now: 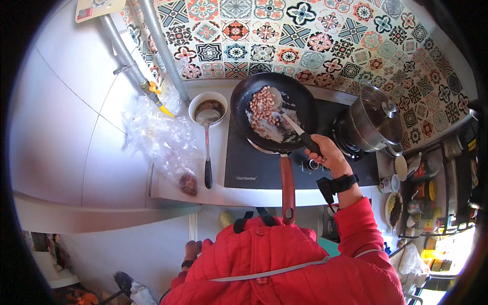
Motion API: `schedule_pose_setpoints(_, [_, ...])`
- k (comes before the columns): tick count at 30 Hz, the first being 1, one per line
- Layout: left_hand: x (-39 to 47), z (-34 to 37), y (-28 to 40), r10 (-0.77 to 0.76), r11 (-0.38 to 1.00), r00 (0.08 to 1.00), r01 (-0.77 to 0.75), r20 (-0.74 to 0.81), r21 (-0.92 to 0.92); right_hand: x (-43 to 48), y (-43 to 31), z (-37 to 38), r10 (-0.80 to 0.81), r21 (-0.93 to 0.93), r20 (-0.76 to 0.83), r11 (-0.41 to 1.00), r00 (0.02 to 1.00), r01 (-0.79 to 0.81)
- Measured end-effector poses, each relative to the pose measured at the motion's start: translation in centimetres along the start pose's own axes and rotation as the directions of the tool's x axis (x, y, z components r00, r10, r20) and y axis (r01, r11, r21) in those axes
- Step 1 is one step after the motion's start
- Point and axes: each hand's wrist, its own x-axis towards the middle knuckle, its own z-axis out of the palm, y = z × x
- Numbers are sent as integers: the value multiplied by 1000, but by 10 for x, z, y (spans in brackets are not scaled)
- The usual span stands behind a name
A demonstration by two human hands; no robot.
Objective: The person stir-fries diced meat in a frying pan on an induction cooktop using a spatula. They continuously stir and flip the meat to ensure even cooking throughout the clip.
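Observation:
My right hand (328,152) grips the black handle of a ladle or spatula (292,123) over a black frying pan (305,95). The tool's rounded metal head lies in the pan among reddish-brown nuts, likely peanuts (261,105), and a whitish granular coating. The pan's reddish-brown handle (288,187) points towards me. My left hand (193,248) hangs low beside my red jacket, away from the counter; whether it holds anything is unclear. Left of the pan, a white bowl (192,108) holds dark liquid and a metal ladle (207,148) with a black handle tip.
A lidded steel pot (366,126) stands on the right burner of the black gas hob (244,164). Clear plastic bags (160,137) lie beside metal pipes at left. A jar (389,183), a plate of food (393,207) and a crowded rack (442,190) are at right.

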Motion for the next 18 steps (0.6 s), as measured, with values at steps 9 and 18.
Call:
schedule_pose_setpoints(9, [-4,-52,34,112,983,993,-114,22,145,-52,25,8,-557,-734,22,555,830,392])
schedule_pose_setpoints(18, [18,-42,11,-78,976,984,108,158,-188,-179,8,-27,-597,-878,-40,404,801,258])
